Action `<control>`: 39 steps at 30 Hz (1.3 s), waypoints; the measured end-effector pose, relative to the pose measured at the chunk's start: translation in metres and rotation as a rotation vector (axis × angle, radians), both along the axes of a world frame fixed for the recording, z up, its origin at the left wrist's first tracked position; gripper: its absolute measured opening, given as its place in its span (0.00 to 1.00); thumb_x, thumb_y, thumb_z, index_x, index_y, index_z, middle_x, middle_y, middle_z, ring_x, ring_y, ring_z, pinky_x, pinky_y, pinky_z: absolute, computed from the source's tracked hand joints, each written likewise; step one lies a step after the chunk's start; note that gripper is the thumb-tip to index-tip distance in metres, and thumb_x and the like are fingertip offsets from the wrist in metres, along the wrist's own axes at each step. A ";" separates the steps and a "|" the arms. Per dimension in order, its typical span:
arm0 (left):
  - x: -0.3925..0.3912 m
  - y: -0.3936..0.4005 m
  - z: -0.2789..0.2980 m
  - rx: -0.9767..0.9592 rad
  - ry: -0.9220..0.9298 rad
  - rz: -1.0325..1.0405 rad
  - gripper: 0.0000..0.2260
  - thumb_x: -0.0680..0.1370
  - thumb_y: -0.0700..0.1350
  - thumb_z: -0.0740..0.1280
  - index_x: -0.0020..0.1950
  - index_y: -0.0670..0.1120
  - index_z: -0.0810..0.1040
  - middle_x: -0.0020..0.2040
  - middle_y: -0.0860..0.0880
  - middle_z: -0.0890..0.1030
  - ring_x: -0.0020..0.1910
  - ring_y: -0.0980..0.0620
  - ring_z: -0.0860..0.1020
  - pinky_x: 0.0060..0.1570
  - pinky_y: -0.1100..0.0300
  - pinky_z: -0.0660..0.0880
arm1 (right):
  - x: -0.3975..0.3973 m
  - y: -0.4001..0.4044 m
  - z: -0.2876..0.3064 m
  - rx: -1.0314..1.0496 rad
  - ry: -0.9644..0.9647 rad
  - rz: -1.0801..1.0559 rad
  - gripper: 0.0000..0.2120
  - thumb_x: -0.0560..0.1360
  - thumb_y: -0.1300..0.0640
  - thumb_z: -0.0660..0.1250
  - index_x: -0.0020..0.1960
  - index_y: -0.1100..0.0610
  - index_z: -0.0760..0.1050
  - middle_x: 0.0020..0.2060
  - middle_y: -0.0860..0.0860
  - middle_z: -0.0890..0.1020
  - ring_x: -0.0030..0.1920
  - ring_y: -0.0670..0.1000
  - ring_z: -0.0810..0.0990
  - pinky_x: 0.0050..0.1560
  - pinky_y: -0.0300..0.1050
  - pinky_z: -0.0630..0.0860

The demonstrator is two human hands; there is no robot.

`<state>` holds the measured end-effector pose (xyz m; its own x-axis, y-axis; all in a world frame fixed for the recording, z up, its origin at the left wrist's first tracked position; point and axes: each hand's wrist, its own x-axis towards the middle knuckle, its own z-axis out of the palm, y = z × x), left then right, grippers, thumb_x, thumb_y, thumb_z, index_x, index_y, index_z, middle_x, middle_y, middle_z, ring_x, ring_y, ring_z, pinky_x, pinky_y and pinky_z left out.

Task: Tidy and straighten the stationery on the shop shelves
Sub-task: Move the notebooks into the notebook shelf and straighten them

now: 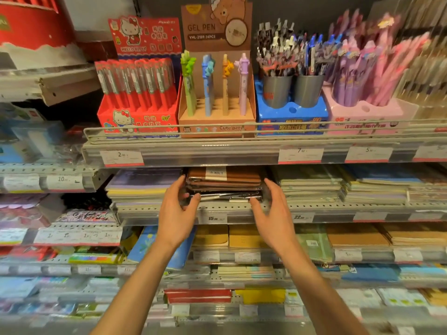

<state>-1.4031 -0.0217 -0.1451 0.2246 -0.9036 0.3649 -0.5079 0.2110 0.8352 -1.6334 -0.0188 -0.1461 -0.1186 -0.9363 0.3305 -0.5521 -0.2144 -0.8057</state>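
Price labels (122, 157) along shelf edges; red box (31, 22) upper left.

At upper centre of the frame, the brown display box (217, 27) reads "GEL PEN" and "YHL-218R 24PCS" on its header, and "Cute pets" on its front lip. The red box (139, 117) to its left shows "HELLO KITTY". Price tags along the top shelf edge (242, 153) read "2.00", "7" and "5". Lower tags read "10" at left, then "15.00" and "22.00" at mid-frame.
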 end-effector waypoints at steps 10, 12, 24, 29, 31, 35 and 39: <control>0.008 0.062 -0.038 0.153 0.149 0.163 0.14 0.80 0.47 0.67 0.66 0.50 0.74 0.51 0.53 0.82 0.49 0.54 0.82 0.53 0.53 0.79 | 0.004 0.028 -0.070 -0.012 -0.197 -0.015 0.17 0.79 0.50 0.62 0.61 0.59 0.76 0.46 0.53 0.82 0.41 0.52 0.81 0.44 0.54 0.82; 0.021 0.069 -0.049 0.192 0.180 0.188 0.14 0.81 0.47 0.67 0.66 0.51 0.74 0.51 0.53 0.82 0.50 0.52 0.82 0.52 0.49 0.79 | 0.014 0.030 -0.075 0.009 -0.146 -0.011 0.20 0.78 0.48 0.58 0.59 0.61 0.77 0.48 0.55 0.83 0.41 0.50 0.80 0.43 0.43 0.81; 0.151 0.045 -0.117 0.383 0.058 0.151 0.13 0.81 0.45 0.66 0.65 0.46 0.76 0.54 0.47 0.81 0.51 0.53 0.78 0.51 0.61 0.75 | 0.127 0.016 -0.124 0.411 -0.124 -0.059 0.09 0.80 0.58 0.58 0.56 0.52 0.76 0.48 0.48 0.81 0.49 0.52 0.79 0.45 0.43 0.74; 0.179 0.029 -0.153 0.395 -0.093 0.048 0.13 0.78 0.44 0.69 0.62 0.45 0.79 0.57 0.48 0.80 0.54 0.47 0.78 0.58 0.46 0.76 | 0.185 0.007 -0.145 0.484 -0.019 -0.053 0.04 0.81 0.55 0.61 0.52 0.53 0.74 0.45 0.51 0.81 0.46 0.55 0.80 0.46 0.48 0.75; 0.183 0.026 -0.155 0.379 -0.120 0.003 0.12 0.78 0.43 0.69 0.62 0.44 0.78 0.56 0.47 0.81 0.53 0.47 0.78 0.56 0.50 0.76 | 0.199 0.004 -0.153 0.543 -0.041 -0.070 0.04 0.80 0.54 0.64 0.54 0.52 0.72 0.42 0.50 0.81 0.44 0.56 0.81 0.47 0.52 0.77; 0.190 0.021 -0.161 0.383 -0.148 -0.024 0.13 0.79 0.44 0.67 0.64 0.45 0.78 0.51 0.46 0.81 0.50 0.45 0.78 0.50 0.51 0.75 | 0.212 -0.002 -0.162 0.610 -0.145 -0.095 0.13 0.78 0.56 0.69 0.58 0.55 0.69 0.36 0.45 0.75 0.41 0.52 0.76 0.45 0.47 0.72; 0.186 0.029 -0.163 0.371 -0.017 -0.027 0.10 0.79 0.45 0.68 0.60 0.49 0.78 0.49 0.55 0.75 0.51 0.46 0.78 0.51 0.48 0.78 | 0.197 0.000 -0.164 0.652 -0.219 -0.113 0.15 0.78 0.60 0.69 0.63 0.56 0.70 0.44 0.49 0.78 0.47 0.53 0.78 0.49 0.45 0.72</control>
